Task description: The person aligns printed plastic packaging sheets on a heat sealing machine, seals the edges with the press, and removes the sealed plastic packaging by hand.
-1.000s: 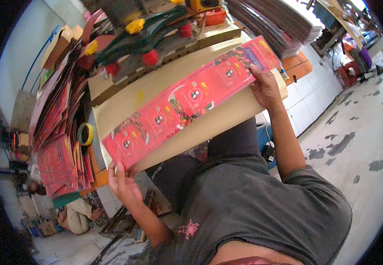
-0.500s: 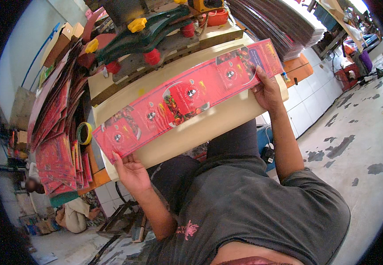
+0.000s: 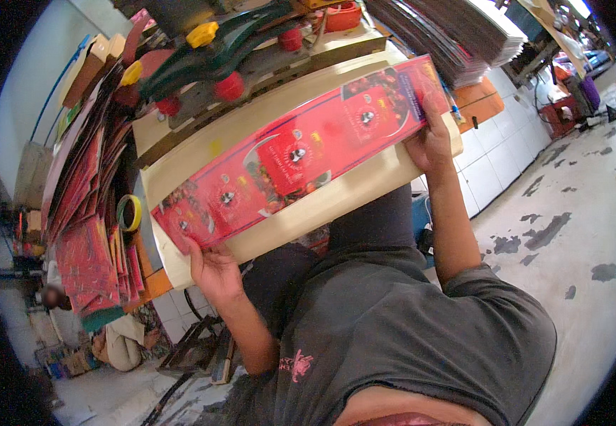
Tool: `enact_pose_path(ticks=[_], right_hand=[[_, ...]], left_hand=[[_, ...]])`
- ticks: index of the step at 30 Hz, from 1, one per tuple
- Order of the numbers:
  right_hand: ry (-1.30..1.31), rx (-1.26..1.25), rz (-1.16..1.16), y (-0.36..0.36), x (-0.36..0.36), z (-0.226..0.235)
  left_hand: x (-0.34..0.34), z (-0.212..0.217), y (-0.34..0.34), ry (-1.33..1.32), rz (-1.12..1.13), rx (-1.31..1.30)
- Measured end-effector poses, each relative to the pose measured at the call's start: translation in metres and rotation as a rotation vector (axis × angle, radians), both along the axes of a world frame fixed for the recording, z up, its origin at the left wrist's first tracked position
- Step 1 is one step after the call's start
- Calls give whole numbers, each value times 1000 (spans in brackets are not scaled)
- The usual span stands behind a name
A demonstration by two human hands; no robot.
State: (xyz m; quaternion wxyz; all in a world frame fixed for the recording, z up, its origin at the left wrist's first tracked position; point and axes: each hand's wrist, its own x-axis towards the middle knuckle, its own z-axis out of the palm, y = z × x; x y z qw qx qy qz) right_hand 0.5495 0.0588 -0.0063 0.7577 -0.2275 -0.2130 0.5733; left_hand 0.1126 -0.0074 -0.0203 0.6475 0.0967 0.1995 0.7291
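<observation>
A long red printed sheet (image 3: 244,188) with food pictures is held slantwise above a cream-coloured board (image 3: 308,215). My left hand (image 3: 214,273) pinches its lower left corner, thumb on top and the other fingers beneath. At the upper right end, my right hand (image 3: 430,142) grips the near edge with its thumb over the print. The sheet looks slightly bowed between the two hands. Just beyond the board stands a machine part with a dark green curved bar (image 3: 216,53), yellow knobs (image 3: 201,34) and red knobs (image 3: 230,86).
Stacked red printed pieces (image 3: 88,263) lean at the left, beside a yellow tape roll (image 3: 130,213). A tall pile of sheets (image 3: 457,42) rests at the back right on an orange-topped table (image 3: 480,106). An orange bowl (image 3: 338,18) sits behind the machine.
The red sheet has tilted, its printed face turning more toward me, and its right end has shifted slightly left. Both hands keep their hold. The whole view has shifted a little.
</observation>
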Motion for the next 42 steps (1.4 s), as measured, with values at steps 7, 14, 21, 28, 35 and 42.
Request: enact_pose_path(ticks=[7, 14, 21, 28, 35, 42], right_hand=[[18, 27, -76, 1, 24, -17], [-61, -121, -182, -33, 9, 11], [-547, -241, -90, -57, -35, 16], [-819, 7, 364, -92, -74, 39], [-1013, -93, 325, -83, -65, 39], [-953, -83, 539, -80, -80, 29]], left_hand=[[20, 44, 13, 363, 314, 65], [-1, 56, 6, 398, 454, 19], [29, 72, -12, 347, 491, 49], [-32, 130, -21, 539, 586, 20], [-276, 233, 129, 754, 623, 280], [-381, 210, 234, 1682, 1149, -598]])
